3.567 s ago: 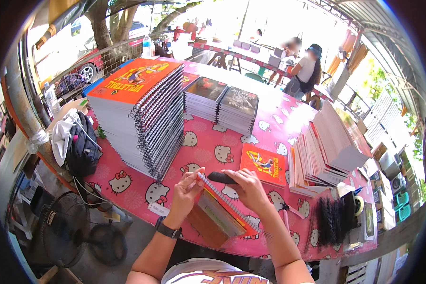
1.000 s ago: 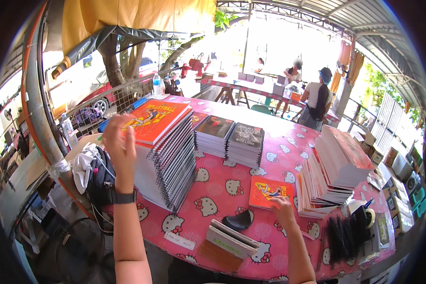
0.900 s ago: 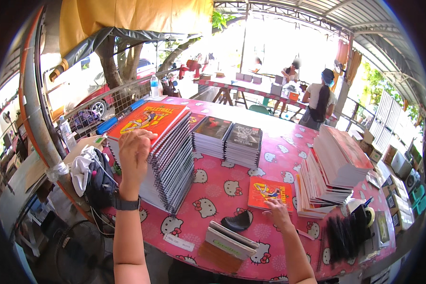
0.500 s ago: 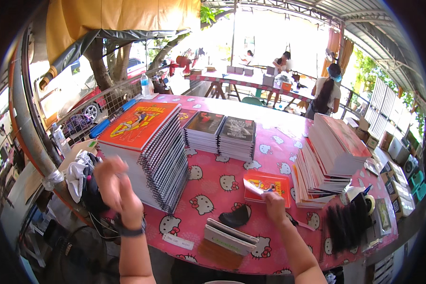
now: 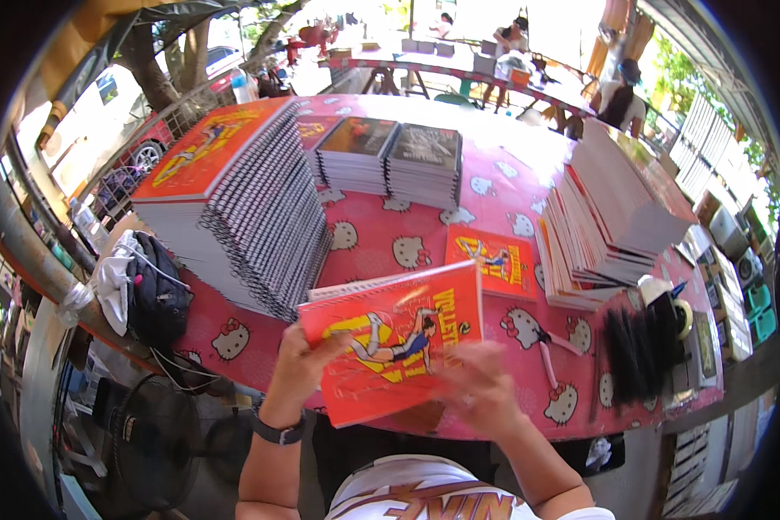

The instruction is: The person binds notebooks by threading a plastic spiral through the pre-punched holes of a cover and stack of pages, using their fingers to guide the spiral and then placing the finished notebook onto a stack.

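Note:
Over the table's near edge I hold up an orange-covered book (image 5: 390,347) with a figure on its front, tilted, its page edges showing along the top. My left hand (image 5: 308,360) grips its left side, thumb across the cover. My right hand (image 5: 481,381) is at the lower right of the cover, its fingers smeared by motion. Just beyond lies another orange book (image 5: 494,264) flat on the table. Pink-handled pliers (image 5: 548,355) rest to the right of my right hand.
A tall stack of coil-bound orange books (image 5: 260,217) stands at left, with smaller dark-covered stacks (image 5: 420,165) behind. At right are a leaning pile of unbound books (image 5: 594,234) and black binding coils (image 5: 637,347). A bag (image 5: 152,286) hangs by the left post. People work at a far table.
The orange book has come up off the table in front of me. My left hand, empty and raised before, now grips it; my right hand has drawn nearer. The view has tipped down.

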